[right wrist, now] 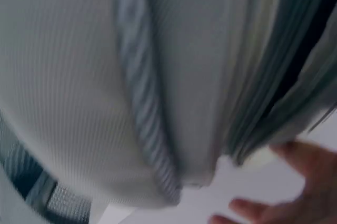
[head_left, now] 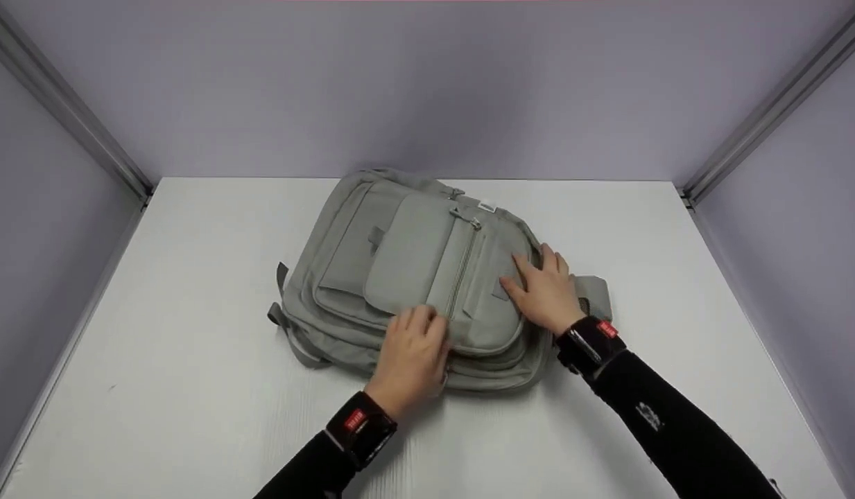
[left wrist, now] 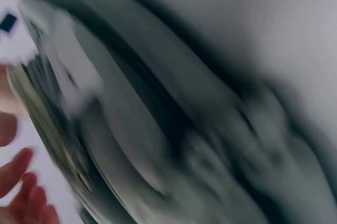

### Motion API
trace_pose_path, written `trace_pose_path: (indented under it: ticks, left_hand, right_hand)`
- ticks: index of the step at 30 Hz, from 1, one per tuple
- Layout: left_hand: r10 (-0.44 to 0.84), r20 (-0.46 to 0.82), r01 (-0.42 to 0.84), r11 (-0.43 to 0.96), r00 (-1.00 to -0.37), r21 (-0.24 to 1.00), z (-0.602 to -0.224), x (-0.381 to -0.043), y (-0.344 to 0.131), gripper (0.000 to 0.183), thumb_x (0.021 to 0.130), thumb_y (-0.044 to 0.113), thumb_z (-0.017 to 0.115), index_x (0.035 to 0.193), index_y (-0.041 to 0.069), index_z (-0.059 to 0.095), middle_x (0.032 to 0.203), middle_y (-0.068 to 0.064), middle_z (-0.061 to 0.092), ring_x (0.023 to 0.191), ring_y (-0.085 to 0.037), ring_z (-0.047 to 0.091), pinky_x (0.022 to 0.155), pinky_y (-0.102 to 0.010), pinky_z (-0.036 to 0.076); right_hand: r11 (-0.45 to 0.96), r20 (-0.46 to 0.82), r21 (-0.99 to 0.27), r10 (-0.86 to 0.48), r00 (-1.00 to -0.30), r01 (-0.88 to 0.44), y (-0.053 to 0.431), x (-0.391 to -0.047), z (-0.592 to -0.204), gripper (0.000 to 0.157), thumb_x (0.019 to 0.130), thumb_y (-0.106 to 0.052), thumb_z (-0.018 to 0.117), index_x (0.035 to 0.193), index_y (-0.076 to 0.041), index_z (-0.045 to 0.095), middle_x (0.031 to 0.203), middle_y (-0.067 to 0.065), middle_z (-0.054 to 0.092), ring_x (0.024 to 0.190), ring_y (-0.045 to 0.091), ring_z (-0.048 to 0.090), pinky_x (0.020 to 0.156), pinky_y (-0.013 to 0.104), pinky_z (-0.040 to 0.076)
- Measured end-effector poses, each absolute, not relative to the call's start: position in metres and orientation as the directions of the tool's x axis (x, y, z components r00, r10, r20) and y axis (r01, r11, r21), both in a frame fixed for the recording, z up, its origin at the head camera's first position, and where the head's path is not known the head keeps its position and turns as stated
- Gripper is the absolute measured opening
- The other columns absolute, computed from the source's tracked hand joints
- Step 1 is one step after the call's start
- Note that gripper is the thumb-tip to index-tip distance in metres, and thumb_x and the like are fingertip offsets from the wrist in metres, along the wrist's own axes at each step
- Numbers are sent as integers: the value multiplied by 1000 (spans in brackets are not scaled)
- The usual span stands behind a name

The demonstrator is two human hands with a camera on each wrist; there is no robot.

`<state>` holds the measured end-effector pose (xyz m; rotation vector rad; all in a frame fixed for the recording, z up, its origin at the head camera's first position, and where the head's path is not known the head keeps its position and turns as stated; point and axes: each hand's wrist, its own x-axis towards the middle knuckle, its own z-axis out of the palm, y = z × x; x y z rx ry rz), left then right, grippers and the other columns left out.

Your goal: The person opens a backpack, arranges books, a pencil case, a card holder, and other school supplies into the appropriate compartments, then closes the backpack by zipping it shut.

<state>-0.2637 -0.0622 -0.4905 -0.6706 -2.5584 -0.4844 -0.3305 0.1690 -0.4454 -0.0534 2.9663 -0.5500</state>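
A grey-green backpack [head_left: 410, 242] lies tilted on the white table, its front flap and zipped pocket facing up. My left hand [head_left: 412, 350] is over the backpack's near edge with bent fingers, its wrist toward me. In the left wrist view, blurred loose fingers [left wrist: 21, 187] show beside the bag's layered side. My right hand [head_left: 546, 291] rests spread on the right end of the front pocket, near a small fabric tab. In the right wrist view its fingers [right wrist: 310, 171] are apart, one tip right at the bag's edge.
The zipper puller [head_left: 476, 224] sits at the far end of the front pocket. Straps [head_left: 299, 339] stick out at the left, and a wide grey strap [head_left: 595, 296] at the right. Pale walls enclose the white table [head_left: 191, 277] on three sides.
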Motion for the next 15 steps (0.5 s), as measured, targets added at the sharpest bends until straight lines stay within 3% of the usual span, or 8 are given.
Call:
trace_pose_path:
  ticks: [3,7,11,15]
  left_hand:
    - [270,497,469,816,-825,336,-490,-278,-92,34,89,27,70,116,8,61,125,-16,57,112,-33,54,99,-48,46]
    - [173,365,333,834,-915,439,-496,-298,-133,51,93,35,65,139,15,54,150,-23,41,138,-47,38,115,-65,28]
    - [167,201,245,846,-965,473,-510,-305,-157,58,96,41,60,149,22,46,159,-22,32,147,-50,26,118,-70,14]
    - [184,118,217,860,-976,462,-520,-302,-162,59,98,44,56,149,16,46,160,-21,34,147,-47,29,119,-69,11]
  right_hand:
    - [907,28,-410,-93,-995,-96,156,-302,-451,59,98,-34,59,148,-6,45,160,30,22,148,52,17,117,70,17]
    - [875,137,-383,-264,-955,-296,139,-259,-458,57,93,-29,67,144,-11,50,158,27,30,147,51,24,115,73,17]
    - [852,118,-291,-420,-900,-436,134,-234,-465,57,92,-29,68,144,-16,51,156,25,37,143,49,35,110,77,23]
    - [857,83,-250,-445,-891,-451,137,-235,-468,55,92,-31,67,145,-20,52,155,22,41,142,44,40,108,78,24]
